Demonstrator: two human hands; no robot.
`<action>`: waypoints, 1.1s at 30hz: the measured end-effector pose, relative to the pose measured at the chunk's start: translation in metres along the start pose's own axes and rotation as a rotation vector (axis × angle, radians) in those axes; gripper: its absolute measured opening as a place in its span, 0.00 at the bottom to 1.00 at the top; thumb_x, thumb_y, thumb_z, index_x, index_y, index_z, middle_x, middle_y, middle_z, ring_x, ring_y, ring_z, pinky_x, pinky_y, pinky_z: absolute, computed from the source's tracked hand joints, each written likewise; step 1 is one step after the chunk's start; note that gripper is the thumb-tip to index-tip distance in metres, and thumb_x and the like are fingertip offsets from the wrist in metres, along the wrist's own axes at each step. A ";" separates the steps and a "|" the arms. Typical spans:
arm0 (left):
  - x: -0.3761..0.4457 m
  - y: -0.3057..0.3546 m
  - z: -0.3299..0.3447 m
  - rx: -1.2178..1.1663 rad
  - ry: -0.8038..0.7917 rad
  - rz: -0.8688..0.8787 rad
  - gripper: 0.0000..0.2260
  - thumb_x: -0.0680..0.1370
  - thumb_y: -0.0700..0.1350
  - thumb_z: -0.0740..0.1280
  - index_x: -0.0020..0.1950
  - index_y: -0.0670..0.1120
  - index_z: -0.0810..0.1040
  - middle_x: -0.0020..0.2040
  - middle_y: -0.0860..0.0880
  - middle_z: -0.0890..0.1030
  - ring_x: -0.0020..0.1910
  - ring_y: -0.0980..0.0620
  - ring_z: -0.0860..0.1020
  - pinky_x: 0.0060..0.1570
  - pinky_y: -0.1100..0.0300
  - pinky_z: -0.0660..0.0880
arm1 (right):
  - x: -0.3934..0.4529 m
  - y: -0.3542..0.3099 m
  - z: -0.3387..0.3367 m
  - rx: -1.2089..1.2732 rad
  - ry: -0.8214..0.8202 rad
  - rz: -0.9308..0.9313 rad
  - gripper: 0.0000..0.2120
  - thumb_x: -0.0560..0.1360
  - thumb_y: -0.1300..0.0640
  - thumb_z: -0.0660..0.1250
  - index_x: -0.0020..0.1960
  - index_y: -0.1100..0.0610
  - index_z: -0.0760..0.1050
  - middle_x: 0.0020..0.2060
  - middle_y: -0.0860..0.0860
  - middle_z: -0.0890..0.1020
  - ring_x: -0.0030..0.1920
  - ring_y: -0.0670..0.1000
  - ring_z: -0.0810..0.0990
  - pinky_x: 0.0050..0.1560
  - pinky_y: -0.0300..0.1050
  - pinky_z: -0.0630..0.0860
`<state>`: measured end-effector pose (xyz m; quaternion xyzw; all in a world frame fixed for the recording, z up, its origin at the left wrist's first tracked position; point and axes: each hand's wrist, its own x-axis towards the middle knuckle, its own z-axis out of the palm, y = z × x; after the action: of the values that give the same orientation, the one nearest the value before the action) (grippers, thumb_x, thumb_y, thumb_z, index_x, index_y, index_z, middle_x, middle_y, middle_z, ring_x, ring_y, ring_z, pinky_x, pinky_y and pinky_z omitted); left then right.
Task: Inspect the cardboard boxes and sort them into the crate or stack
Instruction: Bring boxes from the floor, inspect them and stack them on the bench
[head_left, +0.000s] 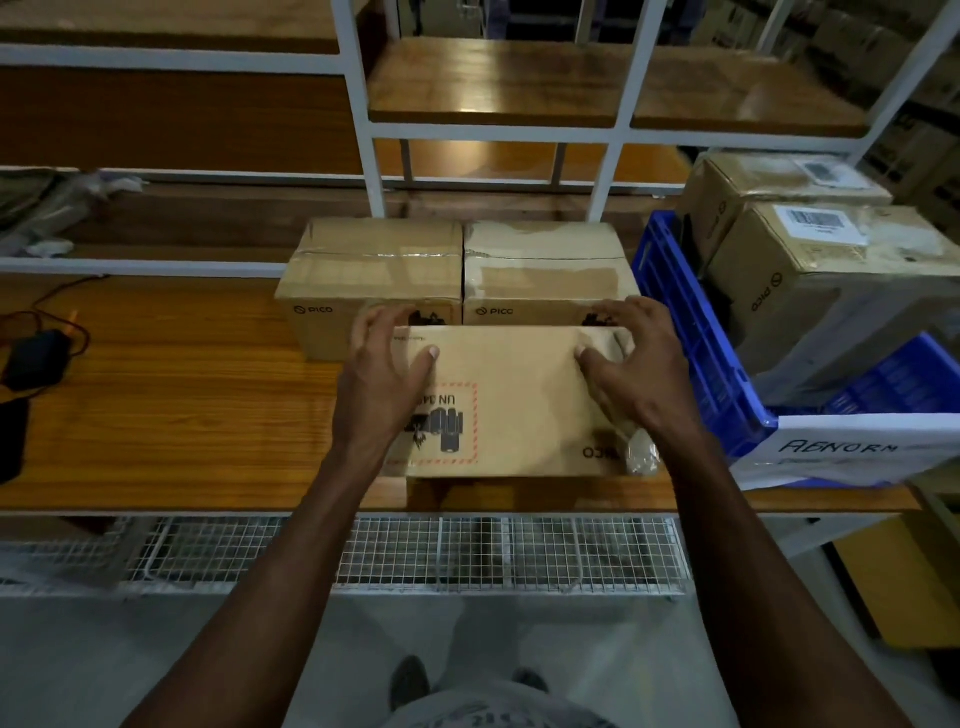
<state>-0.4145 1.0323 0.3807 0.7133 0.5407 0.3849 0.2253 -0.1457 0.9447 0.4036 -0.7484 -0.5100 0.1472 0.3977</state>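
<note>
A cardboard box (519, 400) with a red-bordered battery label lies at the front edge of the wooden table (182, 395). My left hand (387, 364) grips its far left corner and my right hand (636, 358) grips its far right corner, thumbs on top. Just behind it, two taped PICO boxes stand side by side, the left box (374, 265) and the right box (545, 260). To the right sits a blue crate (691, 338) with a paper label reading "ABNORM". In it lie two more cardboard boxes, a near one (831, 270) and a far one (769, 182).
White metal shelf posts (363, 119) rise behind the boxes, with wooden shelves above. A black device with cables (36, 358) lies at the table's left end. A wire mesh shelf (467, 551) runs below the table's front edge. Stacked boxes fill the far right background.
</note>
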 end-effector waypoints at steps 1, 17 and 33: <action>0.004 0.001 0.001 0.010 -0.010 -0.006 0.22 0.80 0.48 0.71 0.73 0.53 0.72 0.76 0.48 0.66 0.60 0.52 0.74 0.43 0.54 0.82 | 0.003 -0.001 0.003 -0.005 0.003 0.007 0.25 0.76 0.50 0.75 0.72 0.44 0.74 0.76 0.44 0.65 0.68 0.44 0.68 0.68 0.48 0.71; 0.026 -0.013 0.037 0.290 -0.372 -0.084 0.28 0.76 0.68 0.67 0.75 0.66 0.69 0.83 0.56 0.58 0.77 0.39 0.63 0.69 0.37 0.64 | -0.001 -0.026 0.037 -0.545 -0.347 0.075 0.30 0.79 0.34 0.65 0.78 0.40 0.66 0.79 0.53 0.62 0.77 0.63 0.60 0.74 0.67 0.59; -0.013 -0.056 -0.002 -0.500 -0.295 -0.408 0.29 0.75 0.60 0.74 0.73 0.57 0.71 0.72 0.51 0.76 0.60 0.48 0.82 0.53 0.42 0.83 | -0.008 0.024 -0.001 -0.124 -0.308 0.042 0.25 0.74 0.39 0.74 0.70 0.41 0.75 0.80 0.50 0.66 0.79 0.54 0.65 0.74 0.63 0.68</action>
<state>-0.4515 1.0372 0.3365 0.5612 0.5227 0.3452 0.5410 -0.1328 0.9334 0.3853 -0.7505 -0.5574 0.2367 0.2647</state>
